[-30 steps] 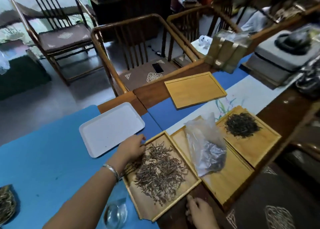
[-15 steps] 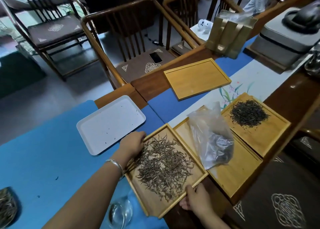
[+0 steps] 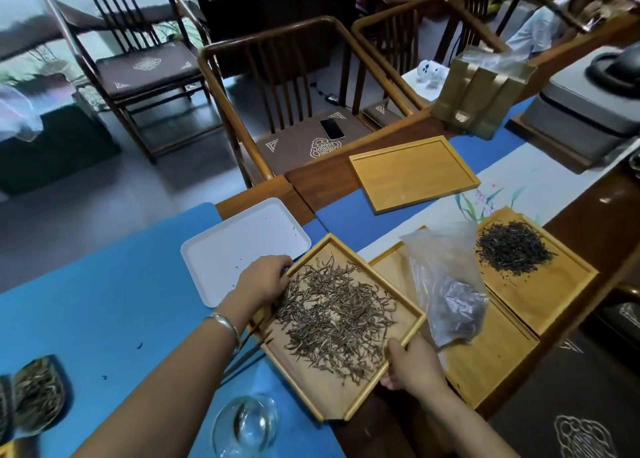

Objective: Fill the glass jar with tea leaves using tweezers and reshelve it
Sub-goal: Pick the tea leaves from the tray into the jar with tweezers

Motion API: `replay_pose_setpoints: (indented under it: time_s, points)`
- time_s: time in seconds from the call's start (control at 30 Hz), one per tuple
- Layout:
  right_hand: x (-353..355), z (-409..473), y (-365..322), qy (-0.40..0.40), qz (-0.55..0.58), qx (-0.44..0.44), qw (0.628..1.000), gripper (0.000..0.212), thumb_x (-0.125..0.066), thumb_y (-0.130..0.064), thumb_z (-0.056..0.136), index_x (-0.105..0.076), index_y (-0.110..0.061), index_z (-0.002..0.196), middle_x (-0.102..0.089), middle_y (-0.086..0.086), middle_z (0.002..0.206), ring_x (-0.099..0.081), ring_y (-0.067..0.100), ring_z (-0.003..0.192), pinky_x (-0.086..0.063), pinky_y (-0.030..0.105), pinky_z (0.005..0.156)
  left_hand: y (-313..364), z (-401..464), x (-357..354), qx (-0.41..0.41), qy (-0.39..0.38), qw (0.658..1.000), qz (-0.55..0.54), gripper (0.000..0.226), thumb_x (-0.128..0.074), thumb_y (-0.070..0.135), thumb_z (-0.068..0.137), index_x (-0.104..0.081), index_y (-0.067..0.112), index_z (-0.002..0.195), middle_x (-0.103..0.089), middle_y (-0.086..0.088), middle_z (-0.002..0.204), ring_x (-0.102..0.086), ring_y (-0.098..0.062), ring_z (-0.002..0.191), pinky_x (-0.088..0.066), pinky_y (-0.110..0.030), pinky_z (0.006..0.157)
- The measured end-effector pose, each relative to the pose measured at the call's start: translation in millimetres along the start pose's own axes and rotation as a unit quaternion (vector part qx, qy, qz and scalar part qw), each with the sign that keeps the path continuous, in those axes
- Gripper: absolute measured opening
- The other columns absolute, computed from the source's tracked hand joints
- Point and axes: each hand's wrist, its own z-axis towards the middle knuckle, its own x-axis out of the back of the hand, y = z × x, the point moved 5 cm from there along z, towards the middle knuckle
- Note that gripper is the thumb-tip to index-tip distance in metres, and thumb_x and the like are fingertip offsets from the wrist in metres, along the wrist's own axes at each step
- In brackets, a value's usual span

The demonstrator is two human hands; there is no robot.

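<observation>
Head view: your left hand [image 3: 265,279], at centre frame, grips the upper-left edge of the tray [image 3: 410,331], fingers curled over the rim; your right hand [image 3: 412,366], lower right of centre, clasps the tray's lower-right rim; tea leaves [image 3: 336,314] lie spread across the tray; tweezers [image 3: 247,352] show below your left wrist, though whether that hand holds them is unclear; the glass jar [image 3: 246,424] stands at the bottom centre on the blue mat [image 3: 104,302], a few leaves inside; a white tray [image 3: 225,250] sits just above your left hand; a plastic bag [image 3: 446,284] lies right of the tray.
</observation>
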Motion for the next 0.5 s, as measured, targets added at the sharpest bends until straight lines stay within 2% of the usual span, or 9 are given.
replay_pose_setpoints:
  time_s: [0.07,0.17,0.2,0.27,0.3,0.37,0.5]
  points:
    - [7,3,-15,0.006,-0.025,0.028,0.999,0.017,-0.044,-0.017,0.094,-0.052,-0.002,0.090,-0.065,0.015,0.049,-0.067,0.030,0.047,-0.057,0.037,0.047,-3,-3,9,0.001,0.017,1.000,-0.016,0.023,-0.058,0.019,0.092,-0.065,0.019,0.114,-0.069,-0.003,0.111,-0.061,-0.024,0.103,-0.051,-0.038,0.085]
    - [16,8,-36,0.013,-0.075,0.050,0.996,0.021,-0.043,-0.021,0.093,-0.054,-0.008,0.080,-0.067,0.012,0.051,-0.067,0.027,0.046,-0.059,0.037,0.055,-8,-9,22,0.004,0.041,0.998,-0.036,0.020,-0.061,0.025,0.092,-0.065,0.020,0.111,-0.069,-0.002,0.110,-0.061,-0.023,0.103,-0.050,-0.037,0.084]
    - [19,10,-44,0.018,-0.093,0.059,0.994,0.024,-0.044,-0.022,0.092,-0.055,-0.008,0.077,-0.066,0.010,0.050,-0.066,0.024,0.045,-0.057,0.031,0.053,-10,-11,26,0.007,0.049,0.998,-0.043,0.019,-0.062,0.025,0.092,-0.065,0.019,0.110,-0.069,-0.002,0.109,-0.061,-0.023,0.101,-0.050,-0.037,0.084]
    - [27,16,-62,0.030,-0.144,0.083,0.986,0.028,-0.045,-0.023,0.093,-0.060,-0.009,0.073,-0.064,0.004,0.049,-0.064,0.016,0.043,-0.046,0.018,0.044,-15,-16,32,0.015,0.061,0.996,-0.062,0.017,-0.063,0.024,0.091,-0.066,0.018,0.107,-0.070,-0.003,0.107,-0.062,-0.024,0.097,-0.049,-0.035,0.080]
    - [31,18,-71,0.028,-0.168,0.092,0.981,0.031,-0.045,-0.024,0.092,-0.061,-0.008,0.071,-0.063,0.004,0.047,-0.063,0.015,0.042,-0.041,0.016,0.042,-18,-20,34,0.022,0.067,0.995,-0.072,0.017,-0.064,0.024,0.091,-0.065,0.018,0.107,-0.070,-0.003,0.106,-0.063,-0.024,0.095,-0.048,-0.033,0.078]
    - [36,22,-89,0.006,-0.196,0.103,0.975,0.034,-0.043,-0.025,0.091,-0.059,-0.008,0.067,-0.062,0.005,0.041,-0.062,0.017,0.039,-0.041,0.018,0.042,-23,-28,36,0.042,0.081,0.992,-0.085,0.018,-0.065,0.025,0.091,-0.065,0.018,0.107,-0.070,-0.003,0.106,-0.062,-0.023,0.096,-0.043,-0.030,0.073]
    - [45,26,-126,-0.015,-0.230,0.148,0.962,0.032,-0.042,-0.022,0.090,-0.056,-0.007,0.065,-0.064,0.010,0.045,-0.066,0.026,0.044,-0.058,0.036,0.056,-29,-44,42,0.081,0.106,0.984,-0.120,0.019,-0.065,0.027,0.091,-0.063,0.018,0.108,-0.068,-0.002,0.105,-0.061,-0.023,0.100,-0.042,-0.030,0.075]
